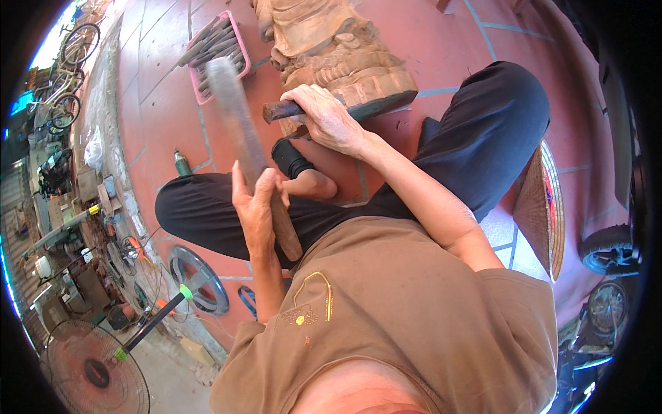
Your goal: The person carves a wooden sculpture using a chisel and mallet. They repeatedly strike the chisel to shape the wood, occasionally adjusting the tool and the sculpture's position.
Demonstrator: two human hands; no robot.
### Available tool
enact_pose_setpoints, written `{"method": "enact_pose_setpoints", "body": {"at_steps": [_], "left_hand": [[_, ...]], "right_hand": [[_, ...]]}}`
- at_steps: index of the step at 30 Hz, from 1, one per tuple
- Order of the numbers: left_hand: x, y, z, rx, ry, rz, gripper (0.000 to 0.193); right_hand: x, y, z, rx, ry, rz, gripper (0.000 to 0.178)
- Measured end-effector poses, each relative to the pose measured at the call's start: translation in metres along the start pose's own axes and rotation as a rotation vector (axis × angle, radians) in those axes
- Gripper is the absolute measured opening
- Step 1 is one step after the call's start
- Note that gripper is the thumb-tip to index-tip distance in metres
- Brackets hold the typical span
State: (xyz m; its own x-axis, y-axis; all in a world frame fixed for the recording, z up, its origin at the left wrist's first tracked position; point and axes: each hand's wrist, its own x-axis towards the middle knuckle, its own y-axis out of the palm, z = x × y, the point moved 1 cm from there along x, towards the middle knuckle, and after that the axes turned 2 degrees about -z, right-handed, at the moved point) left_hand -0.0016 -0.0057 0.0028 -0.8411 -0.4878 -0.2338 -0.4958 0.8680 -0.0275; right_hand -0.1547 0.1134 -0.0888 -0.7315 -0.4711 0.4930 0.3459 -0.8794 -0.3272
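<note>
Left hand (256,198) wrapped round wooden club (246,141); probably stiff, rather heavy; best held below blurred head. Right hand (325,119) closed round dark tool (281,110), likely hard; hold by middle. Wood carving (338,58) on floor (153,90), well apart from floor's left edge: likely heavy, relief fragile; take by thick base.

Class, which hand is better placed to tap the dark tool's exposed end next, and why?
Probably the left hand: it grips the wooden club, which appears beside that end. The right hand is busy holding the dark tool by the carving.
</note>
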Motion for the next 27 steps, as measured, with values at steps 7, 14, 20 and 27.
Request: {"method": "enact_pose_setpoints", "body": {"at_steps": [7,14,20,27], "left_hand": [[0.001,0.01,-0.005,-0.008,0.101,-0.104,0.031],[0.01,-0.008,0.011,-0.091,-0.019,-0.057,0.03],[0.01,-0.014,0.009,-0.045,-0.034,-0.06,0.031],[0.006,-0.004,0.013,-0.073,-0.035,-0.036,0.033]], "right_hand": [[0.0,0.001,-0.003,-0.015,0.001,-0.007,0.033],[-0.002,0.007,-0.001,-0.124,-0.017,0.048,0.039],[-0.013,0.015,-0.005,-0.297,-0.107,0.14,0.044],[-0.008,0.018,0.001,-0.196,-0.095,0.134,0.045]]}}
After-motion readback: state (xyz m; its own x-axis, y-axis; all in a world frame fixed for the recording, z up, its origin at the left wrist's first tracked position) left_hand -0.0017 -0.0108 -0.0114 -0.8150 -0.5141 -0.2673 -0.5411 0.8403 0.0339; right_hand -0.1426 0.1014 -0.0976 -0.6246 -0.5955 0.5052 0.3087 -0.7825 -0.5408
